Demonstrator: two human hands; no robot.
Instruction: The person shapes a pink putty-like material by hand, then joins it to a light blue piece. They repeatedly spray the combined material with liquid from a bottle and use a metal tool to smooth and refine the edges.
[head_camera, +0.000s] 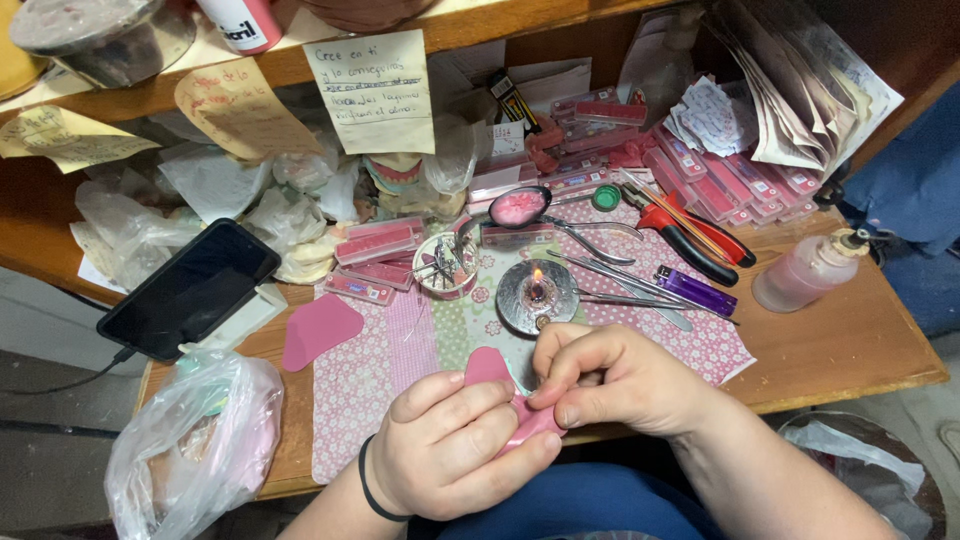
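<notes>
- Both hands are bunched up right at the bench edge, working one pink wax sheet (492, 368). The left hand (450, 450) wraps it from below, fingers curled shut around the lower part, thumb under.
- The right hand (610, 385) comes in from the side, fingertips pressed on the sheet against the left fingers. Looks like pinching or moulding, held close to the body for control.
- Just past the hands a small burner (537, 296) is lit, close enough that I'd guess it's for warming the wax or tools.
- Metal tools (620, 285) lie fanned out right of the flame, tips toward it, and a purple lighter (697, 291) sits beside them.
- A second pink sheet (318, 330) lies flat to the left on the patterned cloth (350, 400), probably a spare.
- A phone (190, 290) is propped at the left, a pinkish bottle (810, 270) stands far right, and pliers (690, 235) lie behind the tools.
</notes>
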